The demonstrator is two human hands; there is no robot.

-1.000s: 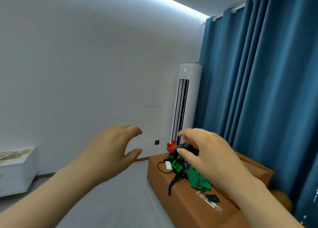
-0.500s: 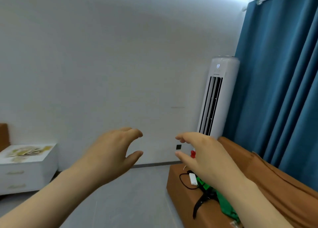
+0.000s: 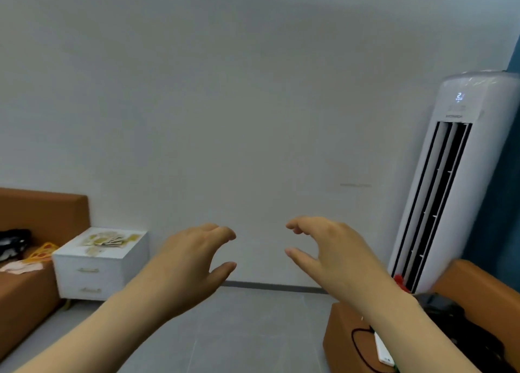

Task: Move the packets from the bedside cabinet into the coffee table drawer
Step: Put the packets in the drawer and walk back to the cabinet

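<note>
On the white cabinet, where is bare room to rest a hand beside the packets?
Only a bare strip along the front edge of the cabinet, before the packets; its rear and middle are crowded with them.

Lit digit 2 shown on the display [image 3: 459, 97] near the top edge of the white standing air conditioner [image 3: 447, 181], following character blurred, brand line beneath it unreadable, no other text legible

Soft, even, rather dim light covers the grey wall [image 3: 225, 91]; slight blur throughout. The standing air conditioner [image 3: 461, 153] leans with wide-angle distortion, its top glinting.
</note>
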